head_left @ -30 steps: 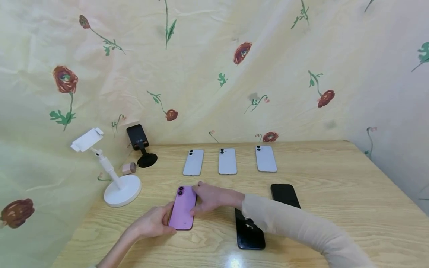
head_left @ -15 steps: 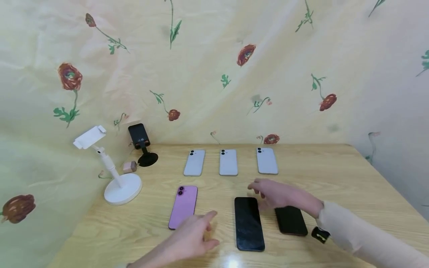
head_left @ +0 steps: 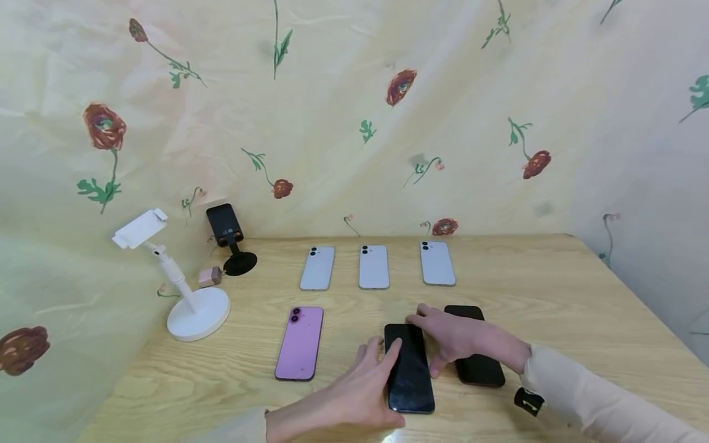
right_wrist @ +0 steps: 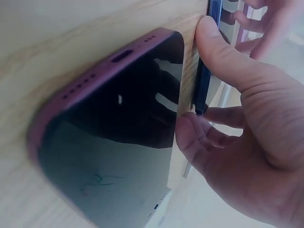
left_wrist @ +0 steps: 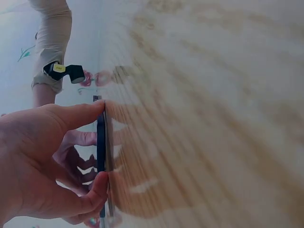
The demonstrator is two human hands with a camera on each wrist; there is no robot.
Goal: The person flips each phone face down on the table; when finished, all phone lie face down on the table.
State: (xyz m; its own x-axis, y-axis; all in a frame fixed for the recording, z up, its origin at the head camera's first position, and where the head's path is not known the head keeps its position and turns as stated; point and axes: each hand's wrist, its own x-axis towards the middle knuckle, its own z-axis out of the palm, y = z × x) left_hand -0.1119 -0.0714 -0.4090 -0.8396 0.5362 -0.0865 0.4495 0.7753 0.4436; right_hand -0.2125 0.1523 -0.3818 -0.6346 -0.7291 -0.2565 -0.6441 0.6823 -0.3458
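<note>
On the wooden worktop (head_left: 554, 295), a black phone (head_left: 411, 376) is pointed longways at the flowery cloth (head_left: 316, 104). Its left side is pinched by the left hand (head_left: 362, 387), its right side by the right hand (head_left: 456, 335); neither is nearer.

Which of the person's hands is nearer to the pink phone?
The left hand. It is right of the pink phone, apart from it, at the left edge of a dark phone; the right hand is farther off, at that dark phone's right side.
</note>
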